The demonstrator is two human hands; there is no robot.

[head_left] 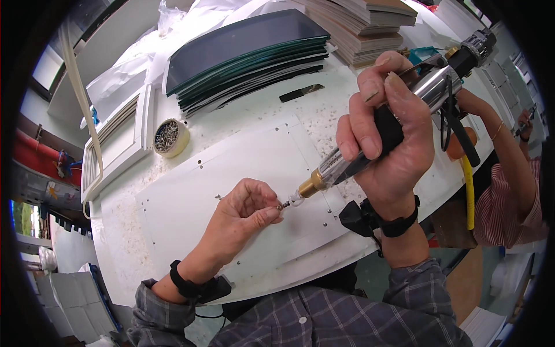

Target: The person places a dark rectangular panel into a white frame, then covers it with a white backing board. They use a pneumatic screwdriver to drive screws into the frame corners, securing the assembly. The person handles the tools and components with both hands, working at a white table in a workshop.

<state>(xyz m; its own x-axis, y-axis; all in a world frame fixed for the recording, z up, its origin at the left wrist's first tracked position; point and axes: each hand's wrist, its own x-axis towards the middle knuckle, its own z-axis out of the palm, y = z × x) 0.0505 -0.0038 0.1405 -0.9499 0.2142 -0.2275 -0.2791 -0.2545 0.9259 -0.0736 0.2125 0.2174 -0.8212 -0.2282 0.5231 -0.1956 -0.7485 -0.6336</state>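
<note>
My right hand (399, 144) is wrapped round the dark grip of a power screwdriver (435, 88) with a silver body, slanting down to the left. Its brass nose (312, 184) ends in a thin bit. The fingertips of my left hand (243, 211) pinch a small metal screw (281, 206) at the tip of that bit. Both hands are above a flat white panel (191, 191) that has small screws or fittings near its corners and edges. How far the screw sits from the panel, I cannot tell.
A round tub of small screws (171, 137) stands left of the panel, beside white frames (118, 139). Behind are stacked dark glass sheets (248, 52), a flat dark blade-like tool (300, 93) and stacked boards (370, 34). Another person's arm (503, 133) and a yellow hose (469, 194) are at right.
</note>
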